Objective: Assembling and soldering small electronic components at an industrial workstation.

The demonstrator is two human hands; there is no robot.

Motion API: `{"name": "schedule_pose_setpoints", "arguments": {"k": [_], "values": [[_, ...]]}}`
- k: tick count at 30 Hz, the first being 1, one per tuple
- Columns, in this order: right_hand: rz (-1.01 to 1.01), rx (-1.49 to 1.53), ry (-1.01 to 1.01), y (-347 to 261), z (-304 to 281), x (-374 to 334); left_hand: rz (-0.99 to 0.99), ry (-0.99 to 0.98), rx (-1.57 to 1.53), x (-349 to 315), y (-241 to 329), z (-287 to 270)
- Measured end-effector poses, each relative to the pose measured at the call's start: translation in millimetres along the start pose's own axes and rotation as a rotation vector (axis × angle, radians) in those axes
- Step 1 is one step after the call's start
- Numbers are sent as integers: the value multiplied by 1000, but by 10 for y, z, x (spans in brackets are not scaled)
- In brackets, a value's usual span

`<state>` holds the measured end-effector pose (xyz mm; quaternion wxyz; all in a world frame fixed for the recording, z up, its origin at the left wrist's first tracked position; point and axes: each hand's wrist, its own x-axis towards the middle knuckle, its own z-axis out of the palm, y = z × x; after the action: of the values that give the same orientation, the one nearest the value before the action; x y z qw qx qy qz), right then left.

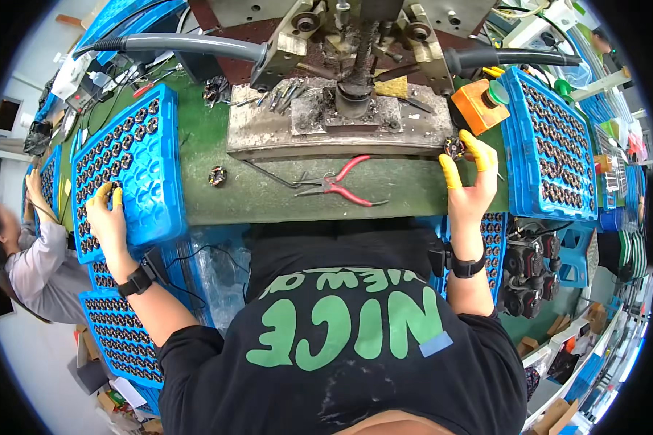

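Observation:
My left hand [109, 221], in yellow finger covers, is at the left blue tray [168, 130], its thumb and fingertips closed round a small dark wound motor core [115, 187]. Rows of similar cores fill part of that tray, and several of its round pockets show bare. At the right end of the steel press base, yellow-covered fingers of my right hand [474, 192] pinch another motor core [454, 148]. A single core [217, 176] lies on the green bench between the left tray and the red-handled pliers [331, 185].
The press [354, 98] rises at the bench's back middle, small metal bits on its base [261, 134]. Beside it stand an orange box with a green button [480, 105] and a right blue tray [516, 145] of cores. Another person [40, 261] works at far left.

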<state>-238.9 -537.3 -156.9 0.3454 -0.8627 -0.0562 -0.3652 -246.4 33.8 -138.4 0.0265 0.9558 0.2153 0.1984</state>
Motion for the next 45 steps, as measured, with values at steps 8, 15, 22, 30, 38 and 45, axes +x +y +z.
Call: {"name": "schedule_pose_setpoints", "arguments": {"k": [8,15,22,30,38,45], "values": [[-7,0,-8,37,32,8,-12,162,-584,-58,168,61],[-37,-25,-8,52,29,6,-139,-74,-1271,-191,582,78],[-29,1,-12,27,33,-10,-52,-5,-1134,-214,679,102],[-51,27,-12,17,56,-2,-61,28,-1141,-223,692,101],[-14,-96,18,70,-523,141,-5,8,-966,-169,547,207],[210,-360,156,745,-1976,466,-47,0,-972,-176,603,134]]}}
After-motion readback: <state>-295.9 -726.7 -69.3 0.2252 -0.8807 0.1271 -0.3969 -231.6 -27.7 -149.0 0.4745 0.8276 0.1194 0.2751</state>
